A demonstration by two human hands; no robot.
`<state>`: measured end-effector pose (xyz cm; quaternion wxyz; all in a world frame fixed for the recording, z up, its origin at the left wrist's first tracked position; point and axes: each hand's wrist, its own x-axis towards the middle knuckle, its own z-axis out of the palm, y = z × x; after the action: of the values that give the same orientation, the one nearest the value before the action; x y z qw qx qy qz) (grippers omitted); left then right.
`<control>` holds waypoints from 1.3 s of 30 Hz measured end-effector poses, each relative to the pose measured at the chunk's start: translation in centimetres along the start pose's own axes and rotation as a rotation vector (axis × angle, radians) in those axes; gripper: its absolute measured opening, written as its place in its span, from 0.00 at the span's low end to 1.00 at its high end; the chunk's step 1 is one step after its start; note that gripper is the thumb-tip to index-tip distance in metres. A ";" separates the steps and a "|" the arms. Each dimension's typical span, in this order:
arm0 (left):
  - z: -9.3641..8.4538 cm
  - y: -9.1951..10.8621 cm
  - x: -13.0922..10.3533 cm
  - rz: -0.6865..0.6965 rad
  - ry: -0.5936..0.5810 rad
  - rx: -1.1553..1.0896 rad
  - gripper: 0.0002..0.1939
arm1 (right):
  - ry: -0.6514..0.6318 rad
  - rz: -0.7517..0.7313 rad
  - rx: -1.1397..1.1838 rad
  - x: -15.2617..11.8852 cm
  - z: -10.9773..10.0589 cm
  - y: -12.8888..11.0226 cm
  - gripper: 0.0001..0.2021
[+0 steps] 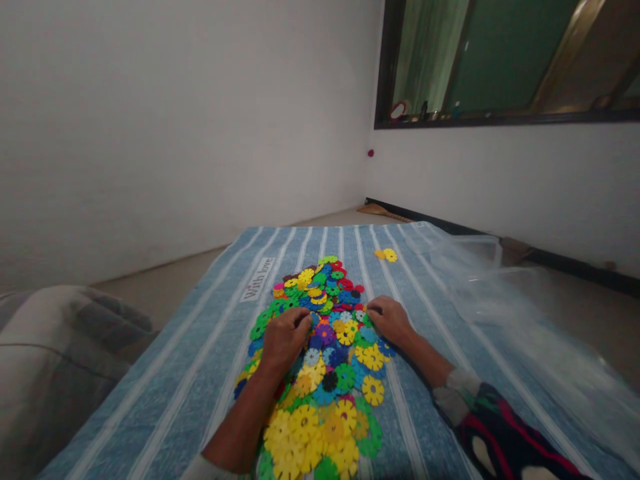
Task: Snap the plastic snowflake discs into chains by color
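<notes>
A long heap of flower-shaped plastic discs, in yellow, green, blue, red and purple, lies on a striped blue cloth. My left hand is over the heap's left side, its fingers bent together beside a blue disc. Across from it, my right hand is at the heap's right edge with thumb and fingertips pinched near a small pale disc. Whatever either hand grips is too small or hidden to make out. Yellow discs crowd the near end of the heap.
Two yellow-orange discs lie apart toward the far edge. Clear plastic containers stand at the right side of the cloth, with a clear plastic sheet or bag nearer. A pale fabric-covered shape is at the left.
</notes>
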<state>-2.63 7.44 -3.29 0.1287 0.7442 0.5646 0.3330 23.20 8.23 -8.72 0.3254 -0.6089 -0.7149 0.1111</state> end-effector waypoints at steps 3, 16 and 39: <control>0.2 0.2 -0.1 0.007 -0.029 0.010 0.14 | 0.042 -0.015 0.059 -1.3 0.5 -0.7 0.08; 0.4 -0.1 -0.1 0.011 -0.016 0.027 0.13 | 0.063 -0.072 0.171 -3.2 0.3 -1.5 0.07; 0.2 0.4 -0.2 0.025 -0.053 0.289 0.08 | 0.051 -0.079 0.152 -3.1 0.4 -1.1 0.08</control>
<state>-2.22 7.17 -3.31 0.0308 0.7704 0.5939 0.2299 22.27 5.15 -9.45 0.3930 -0.5563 -0.7193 0.1365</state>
